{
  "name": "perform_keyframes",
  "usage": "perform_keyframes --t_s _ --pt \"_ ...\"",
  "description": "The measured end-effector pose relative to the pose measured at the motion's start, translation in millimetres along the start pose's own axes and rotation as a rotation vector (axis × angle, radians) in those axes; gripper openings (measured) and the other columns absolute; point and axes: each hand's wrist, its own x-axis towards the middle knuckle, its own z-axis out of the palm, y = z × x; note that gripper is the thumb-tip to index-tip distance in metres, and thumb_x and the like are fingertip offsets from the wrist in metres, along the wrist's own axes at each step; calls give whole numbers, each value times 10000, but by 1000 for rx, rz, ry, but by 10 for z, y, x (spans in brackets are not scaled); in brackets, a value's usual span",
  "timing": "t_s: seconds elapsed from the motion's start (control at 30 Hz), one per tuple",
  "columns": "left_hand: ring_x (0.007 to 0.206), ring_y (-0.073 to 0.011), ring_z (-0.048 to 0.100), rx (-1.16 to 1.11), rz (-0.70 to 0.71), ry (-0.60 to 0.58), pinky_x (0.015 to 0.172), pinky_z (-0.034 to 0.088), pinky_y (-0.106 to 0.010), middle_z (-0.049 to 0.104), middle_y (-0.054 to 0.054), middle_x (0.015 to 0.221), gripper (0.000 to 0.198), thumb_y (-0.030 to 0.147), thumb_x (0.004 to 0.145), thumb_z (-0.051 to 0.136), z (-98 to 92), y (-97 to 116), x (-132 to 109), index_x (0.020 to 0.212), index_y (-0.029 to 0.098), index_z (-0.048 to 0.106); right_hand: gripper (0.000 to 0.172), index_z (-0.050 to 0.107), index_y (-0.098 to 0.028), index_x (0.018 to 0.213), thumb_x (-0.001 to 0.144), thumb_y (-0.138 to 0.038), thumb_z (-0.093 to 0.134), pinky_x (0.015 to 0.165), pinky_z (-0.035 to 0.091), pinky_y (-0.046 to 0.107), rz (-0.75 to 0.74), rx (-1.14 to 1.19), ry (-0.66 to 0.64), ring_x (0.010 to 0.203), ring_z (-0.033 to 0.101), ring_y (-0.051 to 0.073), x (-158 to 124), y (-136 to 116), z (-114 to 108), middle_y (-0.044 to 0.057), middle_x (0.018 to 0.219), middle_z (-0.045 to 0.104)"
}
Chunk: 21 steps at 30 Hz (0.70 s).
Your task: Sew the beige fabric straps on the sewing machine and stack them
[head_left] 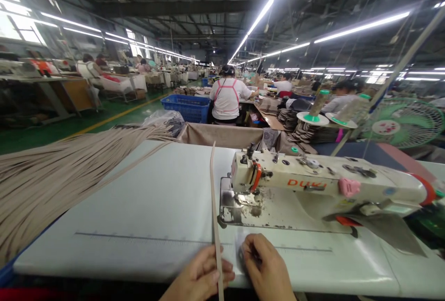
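So, down at the near edge of a pale, glossy worktable [149, 203], the left hand [203, 273] has a long, narrow, flat beige strip [212, 189] caught between thumb and fingers. That strip goes from the bottom of the view, across the hand, and up along the left side of a cream-coloured sewing machine [306, 185] with orange lettering, with its far end over by the table's back edge. The right hand [266, 264] is just beside it, in front of the machine and apart from the strip, with thumb and fingers curled in toward each other; honestly can't tell if anything's pinched in there. A thin, dark printed scale line [139, 237] runs across the tabletop near both hands. Off to the left there's a huge heap of loose beige strips [69, 166], a couple of them trailing over the table. Past the back edge sits a bin lined with beige fabric [222, 135], with a blue plastic basket [187, 106] beyond it and a co-worker in a white top with pink straps [225, 97], back turned. Over on the right, two thread cones [318, 105] stand on white discs near a round green fan [403, 122].
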Motion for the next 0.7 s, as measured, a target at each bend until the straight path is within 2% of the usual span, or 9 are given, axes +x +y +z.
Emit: perform_keyframes --t_s 0.13,0.27,0.37,0.5,0.6,0.7 --pt "1262 -331 639 -72 112 188 1167 434 -476 685 -168 1257 543 354 794 865 65 312 258 1245 185 615 96 576 -251 844 916 -200 538 698 496 261 -46 16 -17 734 633 172 11 -44 -119 -8 780 633" --pt "1149 -301 701 -56 187 315 1118 500 -450 690 -180 1194 454 270 808 848 26 589 623 1165 147 596 215 584 -246 795 983 -335 530 639 493 247 -32 34 17 666 623 167 -18 32 -223 -5 719 624" --pt "968 -252 753 57 213 393 1021 569 -429 707 -144 1049 344 232 848 796 1 761 881 1098 142 578 279 595 -247 779 1002 -395 516 626 497 243 -47 20 29 645 628 164 -77 60 -283 -3 700 628" --pt "760 -244 753 157 237 447 824 622 -436 668 -62 786 317 345 833 800 -73 899 1068 936 152 571 288 630 -253 807 1005 -427 514 659 528 239 -80 -4 67 659 657 165 -111 111 -493 3 715 661" --pt "829 -265 749 173 282 476 843 600 -429 641 -27 745 370 403 738 850 -173 950 1049 849 168 585 277 675 -261 848 981 -469 549 693 551 238 -61 -73 109 686 687 171 -81 253 -822 13 748 704" --pt "1134 -287 684 197 365 496 996 519 -360 681 -58 876 351 338 638 879 -275 986 927 701 180 572 361 710 -263 849 933 -581 563 686 572 253 18 -195 228 715 720 198 -10 463 -1250 41 808 760"
